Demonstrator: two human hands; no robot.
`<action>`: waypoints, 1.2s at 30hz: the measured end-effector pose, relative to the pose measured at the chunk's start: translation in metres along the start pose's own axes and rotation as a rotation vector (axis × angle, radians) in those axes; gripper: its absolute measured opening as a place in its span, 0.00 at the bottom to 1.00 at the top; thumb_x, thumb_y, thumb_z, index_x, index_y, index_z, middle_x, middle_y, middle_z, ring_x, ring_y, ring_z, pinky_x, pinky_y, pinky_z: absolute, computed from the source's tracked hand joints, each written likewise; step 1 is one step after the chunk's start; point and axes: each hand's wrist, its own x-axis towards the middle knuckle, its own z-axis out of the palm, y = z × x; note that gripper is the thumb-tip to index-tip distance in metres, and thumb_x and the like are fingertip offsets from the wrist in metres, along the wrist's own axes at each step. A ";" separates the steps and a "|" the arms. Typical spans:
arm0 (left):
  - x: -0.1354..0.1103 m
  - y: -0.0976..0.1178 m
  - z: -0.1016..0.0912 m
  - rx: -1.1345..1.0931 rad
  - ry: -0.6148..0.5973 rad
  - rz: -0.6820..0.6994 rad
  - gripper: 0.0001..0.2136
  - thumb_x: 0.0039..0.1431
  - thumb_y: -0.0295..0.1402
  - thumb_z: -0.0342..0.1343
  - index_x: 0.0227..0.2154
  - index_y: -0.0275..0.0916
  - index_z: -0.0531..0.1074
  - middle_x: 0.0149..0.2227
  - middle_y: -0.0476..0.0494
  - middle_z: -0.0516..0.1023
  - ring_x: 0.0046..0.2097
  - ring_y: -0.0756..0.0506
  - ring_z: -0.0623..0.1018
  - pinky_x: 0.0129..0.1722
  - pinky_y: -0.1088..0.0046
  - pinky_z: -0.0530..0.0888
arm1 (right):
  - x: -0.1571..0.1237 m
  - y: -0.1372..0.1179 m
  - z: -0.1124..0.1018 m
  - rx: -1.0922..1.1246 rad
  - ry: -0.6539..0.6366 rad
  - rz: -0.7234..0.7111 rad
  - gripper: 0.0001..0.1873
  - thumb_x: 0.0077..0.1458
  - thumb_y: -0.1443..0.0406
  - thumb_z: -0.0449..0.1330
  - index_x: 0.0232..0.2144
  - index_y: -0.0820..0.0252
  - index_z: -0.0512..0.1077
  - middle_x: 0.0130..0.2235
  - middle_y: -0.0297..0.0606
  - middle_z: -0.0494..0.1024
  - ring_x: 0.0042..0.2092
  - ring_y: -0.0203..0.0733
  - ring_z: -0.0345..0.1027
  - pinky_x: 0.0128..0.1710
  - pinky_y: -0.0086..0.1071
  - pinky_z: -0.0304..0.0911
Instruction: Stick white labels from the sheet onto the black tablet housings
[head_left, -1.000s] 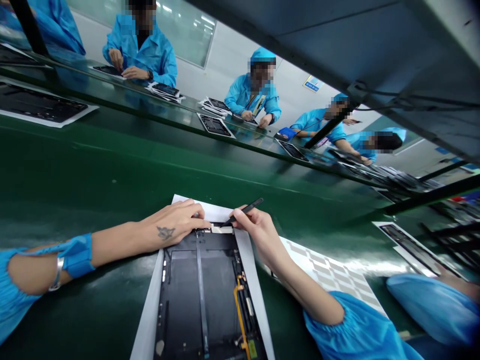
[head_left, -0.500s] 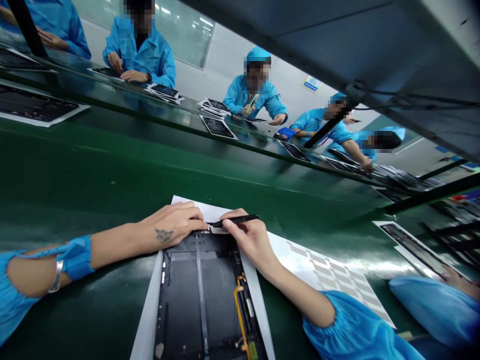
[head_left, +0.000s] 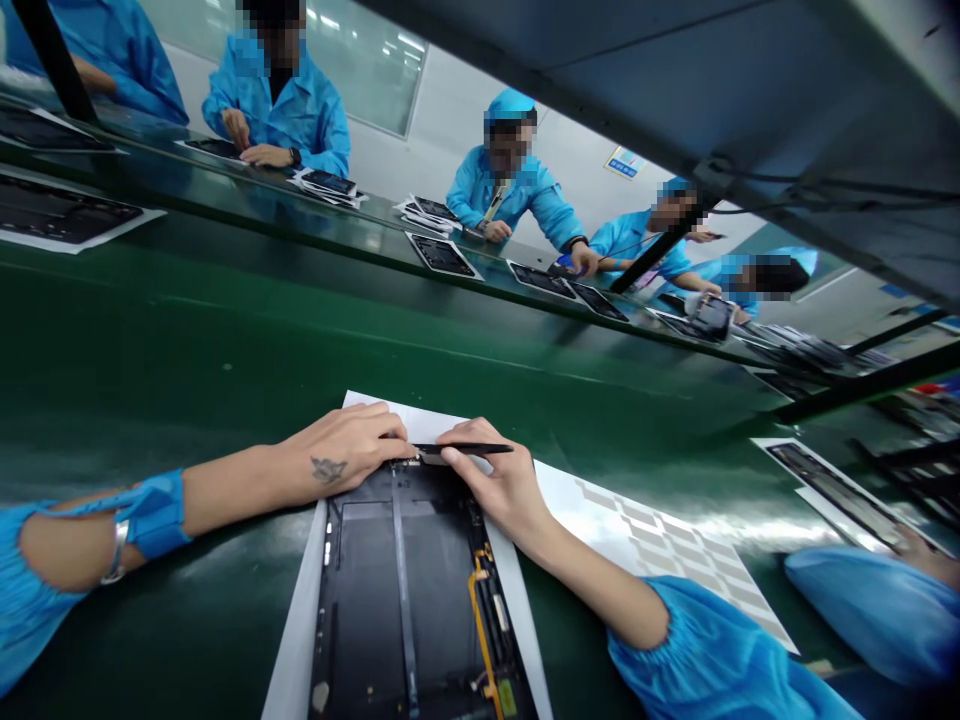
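A dark tablet housing [head_left: 442, 570] lies on white paper, its far end under both hands. A grey strip runs down its middle, and an orange flex cable [head_left: 480, 620] follows its right side. My left hand [head_left: 360, 445] rests on the far left corner with fingers bent and pressed together; whatever is under the fingertips is hidden. In my right hand [head_left: 499, 475] is a pair of slim black tweezers [head_left: 476, 448], gripped between thumb and fingers. They lie nearly level, and their tip points left at the housing's far edge, close to my left fingertips.
A white sheet with grey patches [head_left: 667, 540] lies right of my right forearm. Beyond the green bench [head_left: 247, 330] runs a line with several tablet housings [head_left: 444, 256] and co-workers in blue. A grey shelf [head_left: 637, 90] hangs overhead. A neighbour's blue sleeve [head_left: 870, 610] is at right.
The tweezers have swung flatter in my right hand, their rear end lower. My left hand stays put. Across the line, a co-worker's arm has reached right, where another housing now lies.
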 end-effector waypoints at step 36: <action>0.011 0.014 -0.012 0.140 -0.123 0.041 0.19 0.62 0.17 0.44 0.51 0.39 0.71 0.46 0.40 0.76 0.44 0.42 0.73 0.42 0.67 0.71 | -0.010 0.020 -0.023 0.254 0.192 0.513 0.20 0.53 0.48 0.64 0.26 0.60 0.76 0.26 0.36 0.76 0.33 0.42 0.67 0.36 0.33 0.60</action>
